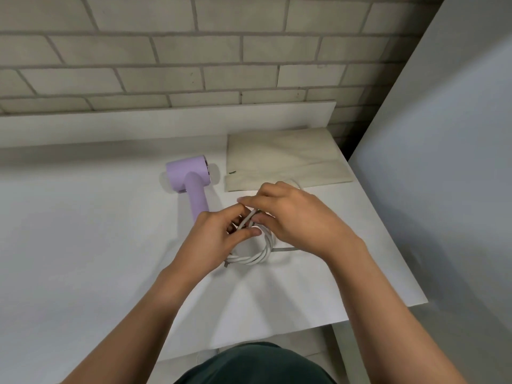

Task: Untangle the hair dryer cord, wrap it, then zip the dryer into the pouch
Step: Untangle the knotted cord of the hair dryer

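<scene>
While both forearms angle inward, the left hand (pixel 219 234) and right hand (pixel 293 214) pinch the coiled cord (pixel 257 256).

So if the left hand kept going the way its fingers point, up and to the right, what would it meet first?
Almost at once, the right hand: the left hand already has its grip on the coiled white cord with fingertips right against the right hand's. Beyond that lies the flat beige fabric pouch, though depth is unclear.

Evenly and softly lit, bright without glare on the white table (pixel 83 245). Faint, diffuse shadows beneath both forearms and beside the hair dryer (pixel 191 184). Sharp at centre, bowed by wide-angle distortion along the brick wall (pixel 166 51).
</scene>
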